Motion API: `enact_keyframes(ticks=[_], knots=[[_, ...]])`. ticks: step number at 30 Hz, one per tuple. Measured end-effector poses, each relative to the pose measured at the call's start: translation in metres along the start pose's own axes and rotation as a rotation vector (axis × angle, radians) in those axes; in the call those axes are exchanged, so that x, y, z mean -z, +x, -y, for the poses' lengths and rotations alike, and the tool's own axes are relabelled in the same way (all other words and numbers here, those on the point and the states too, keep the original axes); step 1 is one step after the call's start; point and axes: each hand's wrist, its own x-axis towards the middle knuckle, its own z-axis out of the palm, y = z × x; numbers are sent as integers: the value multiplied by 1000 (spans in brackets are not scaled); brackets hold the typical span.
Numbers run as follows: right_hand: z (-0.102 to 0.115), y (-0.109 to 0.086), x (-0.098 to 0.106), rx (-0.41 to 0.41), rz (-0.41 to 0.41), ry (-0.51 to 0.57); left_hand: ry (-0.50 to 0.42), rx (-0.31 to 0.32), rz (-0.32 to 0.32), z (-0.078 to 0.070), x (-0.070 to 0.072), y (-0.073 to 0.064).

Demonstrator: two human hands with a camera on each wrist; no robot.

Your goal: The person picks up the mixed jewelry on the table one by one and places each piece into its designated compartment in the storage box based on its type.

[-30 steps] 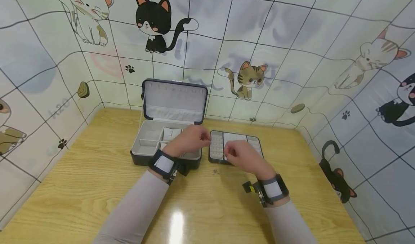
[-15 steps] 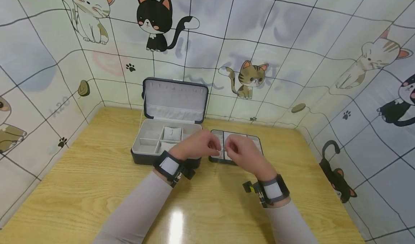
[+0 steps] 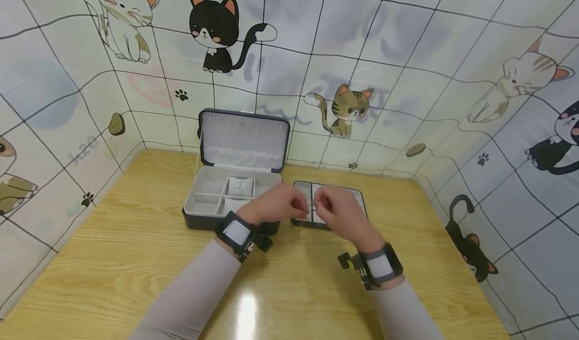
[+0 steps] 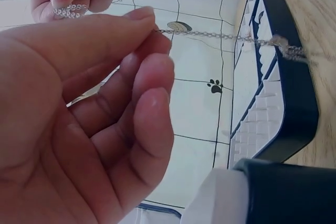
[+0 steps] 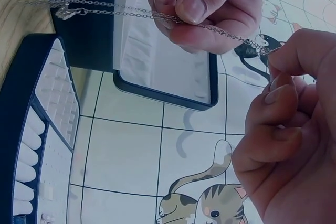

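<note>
A thin silver necklace (image 5: 115, 8) hangs in a loop, its small pendant (image 5: 67, 11) at the lower end. My left hand (image 3: 281, 204) pinches the chain between thumb and forefinger. Close by on the right, my right hand (image 3: 343, 213) pinches the chain's upper end, which shows at its fingertips in the right wrist view. Both hands are in the air over the front of the dark-edged jewelry tray (image 3: 359, 199), partly covering it. Left of them stands the open jewelry box (image 3: 196, 220), its lid (image 3: 244, 139) upright.
Pale dividers split the box, and white cushions (image 3: 241, 186) sit in some compartments. In the right wrist view the tray shows ring rolls (image 5: 27, 153) and small slots. A cat-print cloth (image 3: 407, 104) rises behind the wooden table (image 3: 289, 290).
My left hand has moved right and slightly toward me, closer to my right hand, uncovering the box's cushions. My right hand stays nearly in place. Over the last half second both barely shift.
</note>
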Motion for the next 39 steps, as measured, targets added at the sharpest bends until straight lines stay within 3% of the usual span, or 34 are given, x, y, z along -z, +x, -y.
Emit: enact_keyframes(ticks=[7,20,25,30,39], knots=[[-2,-1,1,-5,-12,-24,-21,24,-21,4,7,-4],[-2,2,5,-69,53,-65,-56,63,-115,1,31,-13],[-1,1,6,-70,35,-55,-32,67,-115,2,33,-13],[-2,2,5,-83,22,-40,-30,44,-174,-1,30,-12],[-6,2,-1,-118,19,25,-224,27,-271,-13,19,-9]])
